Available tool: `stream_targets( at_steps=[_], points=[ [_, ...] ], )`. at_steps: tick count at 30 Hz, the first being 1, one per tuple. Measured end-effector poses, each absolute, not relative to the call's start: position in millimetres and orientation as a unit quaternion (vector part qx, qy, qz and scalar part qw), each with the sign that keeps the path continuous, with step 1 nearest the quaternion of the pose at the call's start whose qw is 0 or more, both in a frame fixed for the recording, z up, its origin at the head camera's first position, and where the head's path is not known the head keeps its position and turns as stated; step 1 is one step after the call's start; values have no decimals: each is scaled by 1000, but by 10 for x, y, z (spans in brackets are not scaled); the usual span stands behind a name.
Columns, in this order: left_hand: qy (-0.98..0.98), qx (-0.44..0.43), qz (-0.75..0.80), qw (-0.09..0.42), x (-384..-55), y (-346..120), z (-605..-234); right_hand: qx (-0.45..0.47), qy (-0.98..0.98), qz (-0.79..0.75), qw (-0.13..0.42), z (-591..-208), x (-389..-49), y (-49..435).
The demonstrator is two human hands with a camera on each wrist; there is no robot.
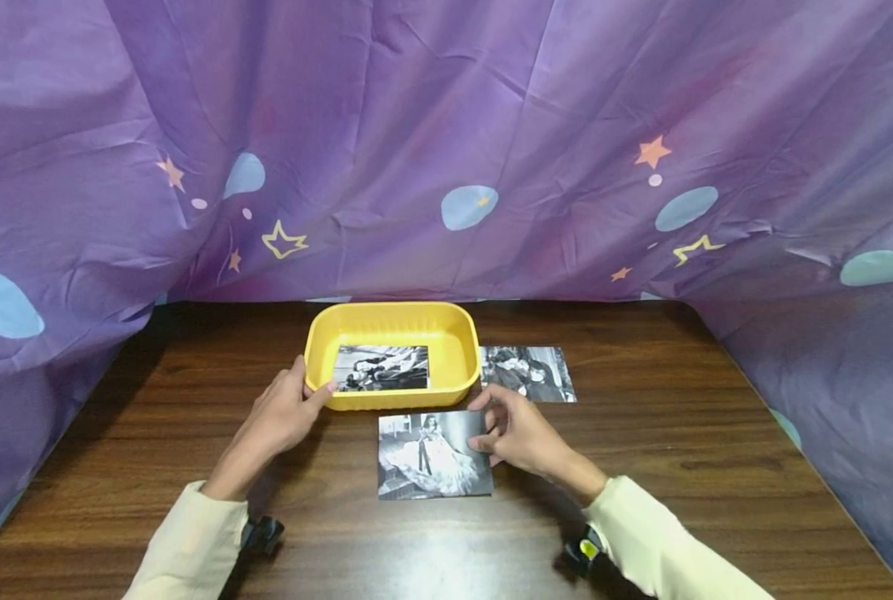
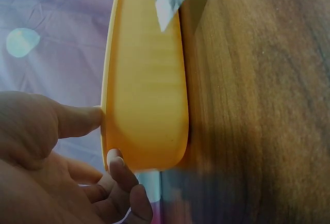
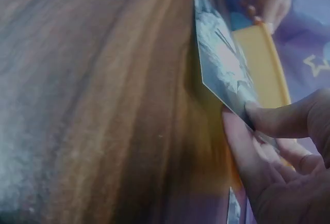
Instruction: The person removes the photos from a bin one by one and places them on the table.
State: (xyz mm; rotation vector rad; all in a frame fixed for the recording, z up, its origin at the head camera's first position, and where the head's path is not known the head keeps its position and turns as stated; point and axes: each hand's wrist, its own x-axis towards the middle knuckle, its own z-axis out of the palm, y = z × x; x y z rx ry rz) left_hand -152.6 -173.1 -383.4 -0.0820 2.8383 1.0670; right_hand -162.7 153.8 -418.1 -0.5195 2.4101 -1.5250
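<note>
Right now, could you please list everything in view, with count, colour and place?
Tray: one, yellow, on the table
Inner photo: one, black and white, inside the tray
Right photo: one, black and white, on the table, right of the tray
Held photo: one, black and white, in front of the tray
Table: one, brown, under the tray
Curtain: one, patterned purple, behind the table
Wrist devices: two, black, one per wrist
Sleeves: two, pale yellow, on the forearms
Left hand: one, holding the tray's left end
Right hand: one, pinching the held photo
</note>
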Motion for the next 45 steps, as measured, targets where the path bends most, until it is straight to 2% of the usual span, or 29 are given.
stream_targets(
  at_steps=[6,12,22,30,39,45],
  points=[
    [937,-15,347,42,-1543,-1739,-3837,-207,906,-366,41,-4234,-1630,1487],
    [938,-14,344,39,-1549,-1741,-3839,-191,937,-291,8,-4236,-1621,1452],
    [936,-25,348,55,-1533,-1726,-3830,-170,948,-271,3,-4252,-1619,1453],
    [937,-17,346,44,-1527,-1734,-3829,-207,930,-303,-16,-4086,-1628,1408],
    [936,-22,347,45,-1517,-1751,-3836,-235,907,-343,-63,-3571,-1966,1194],
    [938,-14,344,38,-1530,-1745,-3842,-251,928,-275,-15,-3486,-2263,992]
  ],
)
